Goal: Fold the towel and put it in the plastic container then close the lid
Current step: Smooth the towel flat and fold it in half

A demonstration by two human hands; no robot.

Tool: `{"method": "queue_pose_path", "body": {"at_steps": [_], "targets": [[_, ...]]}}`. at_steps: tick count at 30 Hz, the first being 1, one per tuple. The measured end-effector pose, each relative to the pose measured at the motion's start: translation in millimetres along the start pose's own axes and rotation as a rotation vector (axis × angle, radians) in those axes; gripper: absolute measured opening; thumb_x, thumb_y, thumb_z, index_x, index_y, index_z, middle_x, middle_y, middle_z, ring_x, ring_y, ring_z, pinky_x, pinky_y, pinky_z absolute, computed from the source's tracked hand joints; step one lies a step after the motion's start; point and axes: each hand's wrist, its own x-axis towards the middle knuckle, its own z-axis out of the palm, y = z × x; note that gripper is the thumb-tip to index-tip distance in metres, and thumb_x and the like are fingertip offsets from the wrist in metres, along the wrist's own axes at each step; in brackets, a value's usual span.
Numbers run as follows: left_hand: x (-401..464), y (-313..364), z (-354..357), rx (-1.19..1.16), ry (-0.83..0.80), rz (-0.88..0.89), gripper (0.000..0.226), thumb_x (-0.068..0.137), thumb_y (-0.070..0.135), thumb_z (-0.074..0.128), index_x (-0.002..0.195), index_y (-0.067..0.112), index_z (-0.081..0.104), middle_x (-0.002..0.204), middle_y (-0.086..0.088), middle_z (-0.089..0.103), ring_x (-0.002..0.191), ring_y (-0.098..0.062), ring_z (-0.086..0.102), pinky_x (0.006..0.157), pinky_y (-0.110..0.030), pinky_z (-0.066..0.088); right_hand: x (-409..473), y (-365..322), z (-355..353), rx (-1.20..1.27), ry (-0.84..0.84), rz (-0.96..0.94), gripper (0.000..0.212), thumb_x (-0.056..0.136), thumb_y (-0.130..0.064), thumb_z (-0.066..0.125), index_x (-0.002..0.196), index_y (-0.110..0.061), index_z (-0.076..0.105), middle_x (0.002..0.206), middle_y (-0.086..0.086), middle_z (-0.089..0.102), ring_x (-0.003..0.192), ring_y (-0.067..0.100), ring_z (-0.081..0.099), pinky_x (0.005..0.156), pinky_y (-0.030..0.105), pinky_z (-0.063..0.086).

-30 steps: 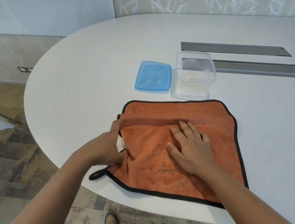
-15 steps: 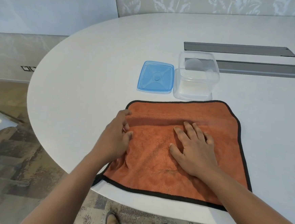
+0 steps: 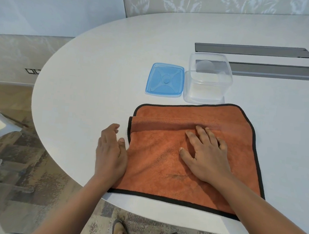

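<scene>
On the near edge of the white table (image 3: 99,60), an orange towel (image 3: 164,165) with black trim is lying spread out, its near hem running close to the table's rim. One fold is already showing: a long crease is crossing the cloth from side to side in its far part, and a doubled black edge is visible at the far left corner. The right hand (image 3: 207,158) is resting palm down on the middle of the towel, its fingers spread and flat, the fingertips reaching up to the crease; it is pressing on the cloth rather than pinching it. The left hand (image 3: 110,152) is lying on the table just beside the towel's left edge, fingers loosely together and extended, gripping nothing; its thumb side is touching or nearly touching the cloth, and I cannot tell which.

Beyond the towel, a clear plastic container (image 3: 208,80) is standing upright and open, its near base touching or almost touching the towel's far hem. A blue lid (image 3: 165,79) is lying flat on the table just to the left of the container, right beside it. Two grey slots (image 3: 253,50) are running across the table behind the container. Below the table's rim, a shoe (image 3: 119,232) is showing on the patterned floor.
</scene>
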Motion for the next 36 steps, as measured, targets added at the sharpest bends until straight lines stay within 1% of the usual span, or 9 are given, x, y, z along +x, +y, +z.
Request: {"method": "queue_pose_path", "body": {"at_steps": [5,11,14,18,23,26,30,33,36], "targets": [[4,-4,-4,0.082,-0.027,-0.143,0.036,0.100,0.020,0.049,0.135,0.022,0.043,0.134,-0.007,0.052,0.119,-0.034,0.048,0.096,-0.043,0.035,-1,0,1,-0.007,-0.009,-0.004,0.075,0.091,-0.076,0.018,0.156,-0.042,0.030,0.172,-0.001,0.020,0.157,0.024,0.011,0.120,0.055,0.010],[6,-6,-6,0.344,-0.442,0.163,0.047,0.101,0.057,0.021,0.147,0.051,0.030,0.156,0.013,0.033,0.144,-0.020,0.022,0.112,-0.048,0.017,-2,-2,0,-0.032,-0.013,0.000,0.075,0.092,-0.076,0.017,0.156,-0.041,0.031,0.171,-0.001,0.020,0.157,0.024,0.012,0.120,0.055,0.012],[16,-10,-7,0.514,-0.502,0.112,0.053,0.102,0.053,0.014,0.155,0.052,0.013,0.168,0.013,0.014,0.153,-0.021,0.006,0.118,-0.049,0.002,-2,-2,-1,-0.034,-0.032,0.005,0.075,0.091,-0.076,0.016,0.156,-0.041,0.030,0.172,-0.002,0.019,0.157,0.024,0.011,0.121,0.055,0.010],[35,0,-21,0.579,-0.571,-0.027,0.059,0.101,0.030,0.028,0.156,0.050,0.019,0.170,0.003,0.014,0.155,-0.028,0.006,0.120,-0.056,0.002,-4,-3,-6,-0.032,-0.058,0.006,0.077,0.091,-0.076,0.014,0.158,-0.041,0.027,0.172,-0.001,0.017,0.158,0.024,0.008,0.122,0.055,0.009],[38,35,-19,0.408,-0.311,0.207,0.047,0.094,0.039,0.046,0.140,0.033,0.051,0.161,0.000,0.034,0.150,-0.022,0.024,0.117,-0.051,0.020,-12,-6,-21,-0.016,-0.119,-0.034,0.079,0.088,-0.078,0.017,0.156,-0.041,0.031,0.171,-0.003,0.019,0.157,0.023,0.013,0.119,0.056,0.015],[40,60,8,0.252,-0.292,0.387,0.051,0.101,0.051,0.039,0.146,0.027,0.048,0.158,0.004,0.042,0.148,-0.018,0.032,0.117,-0.046,0.027,-3,-1,-38,0.101,0.072,-0.029,0.062,0.094,-0.068,0.031,0.142,-0.035,0.054,0.159,-0.003,0.043,0.147,0.022,0.036,0.114,0.058,0.026],[75,73,33,0.463,-0.383,0.346,0.055,0.104,0.056,0.024,0.137,0.025,0.055,0.147,-0.001,0.055,0.138,-0.025,0.045,0.110,-0.048,0.035,34,39,-59,0.145,0.311,0.059,0.040,0.098,-0.043,0.041,0.112,-0.018,0.069,0.128,0.005,0.068,0.119,0.032,0.059,0.099,0.050,0.044],[98,75,40,0.631,-0.566,0.239,0.068,0.098,0.067,0.007,0.121,0.031,0.059,0.136,-0.004,0.058,0.130,-0.031,0.051,0.103,-0.052,0.035,54,76,-62,0.092,0.208,0.190,0.037,0.099,-0.037,0.035,0.074,-0.016,0.053,0.082,0.002,0.063,0.081,0.032,0.060,0.070,0.040,0.042],[112,72,45,0.648,-0.667,0.205,0.068,0.097,0.068,0.003,0.140,0.040,0.049,0.158,-0.003,0.041,0.146,-0.031,0.035,0.109,-0.058,0.030,59,97,-57,0.122,0.110,0.218,0.040,0.099,-0.035,0.035,0.068,-0.015,0.050,0.076,0.002,0.058,0.074,0.028,0.058,0.066,0.041,0.047]]}}
